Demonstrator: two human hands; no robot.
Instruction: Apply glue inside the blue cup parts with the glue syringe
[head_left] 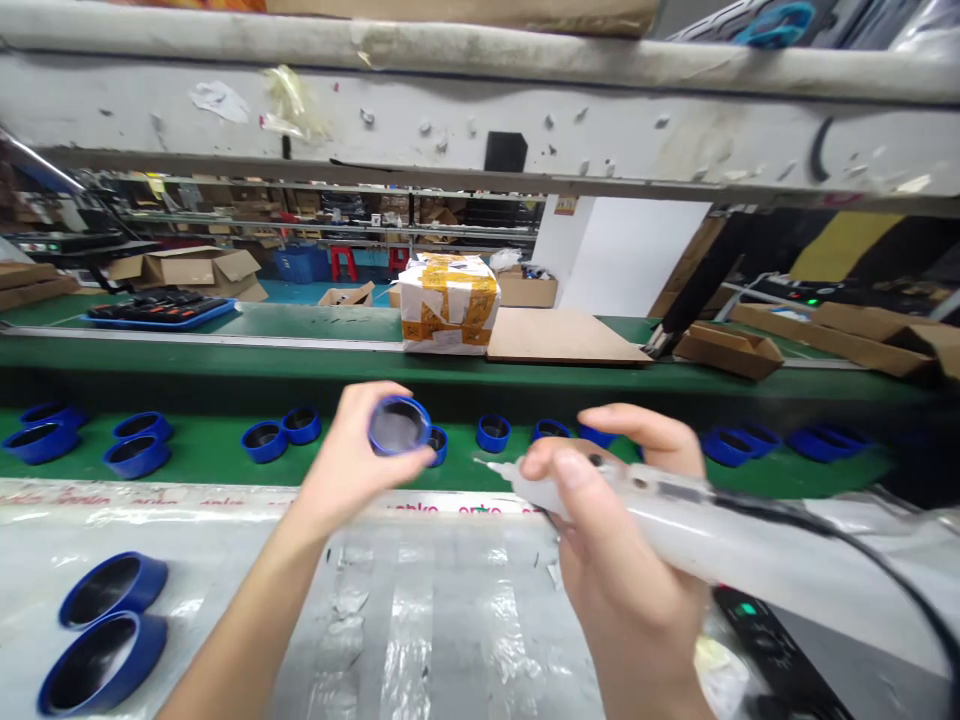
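Observation:
My left hand (349, 465) holds a small blue ring-shaped cap (399, 426) by its rim, the open side facing me, above the near edge of the green belt. My right hand (615, 520) grips a translucent white pen-like dispensing tool (675, 510) with a black cable (862, 545) running off to the right. The tool's thin tip (487, 464) points left, a short gap from the cap. Both hands hover over a plastic-covered worktop (420, 610).
Several blue caps (265, 440) lie in a row on the green belt (210, 465). Two bigger blue rings (105, 630) sit at the near left. A taped box (448, 300), cardboard sheet (562, 335) and open cartons (731, 350) stand behind. A black control unit (765, 630) lies bottom right.

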